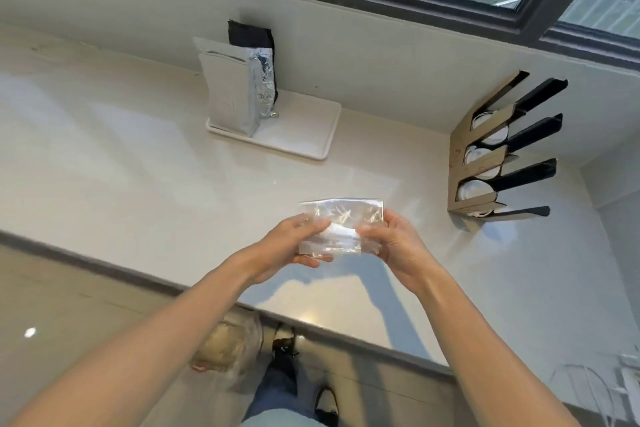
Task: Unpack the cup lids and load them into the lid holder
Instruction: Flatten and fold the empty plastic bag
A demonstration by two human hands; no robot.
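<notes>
Lid bag (341, 227) | left hand (294, 246), right hand (391, 239) pinching opposite ends, fingers closed (clear film) | tear gently, retaining lids | lid holder (485, 163) right.

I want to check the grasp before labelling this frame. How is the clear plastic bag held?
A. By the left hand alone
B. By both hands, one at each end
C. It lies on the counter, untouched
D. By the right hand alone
B: the left hand and the right hand each grip one end of the clear plastic bag, above the counter.
</notes>
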